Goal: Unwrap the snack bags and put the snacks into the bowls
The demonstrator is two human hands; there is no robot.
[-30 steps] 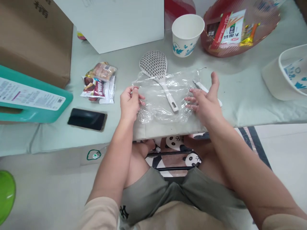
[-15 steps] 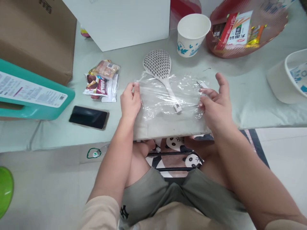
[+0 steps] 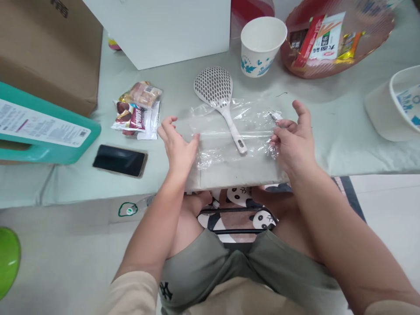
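Tablecloth: we see a pale green cloth (image 3: 331, 148) beneath everything within reach of both hands.
Film: clear plastic film (image 3: 210, 127) lies opened out but wrinkled, with no fold closed over the perforated head; we judge the spreading mostly done, the smoothing unfinished.
Skimmer: the white skimmer (image 3: 225, 109) rests at the film's middle, its head past the far edge; whether its handle is over or under the plastic, we cannot tell.
Right hand: fingers and thumb of the right hand (image 3: 297, 144) pinch the film's edge, beside a slim tool (image 3: 274, 116).
Left hand: the left hand (image 3: 179, 148) spreads wide, gripping nothing, thumb at the opposite edge.
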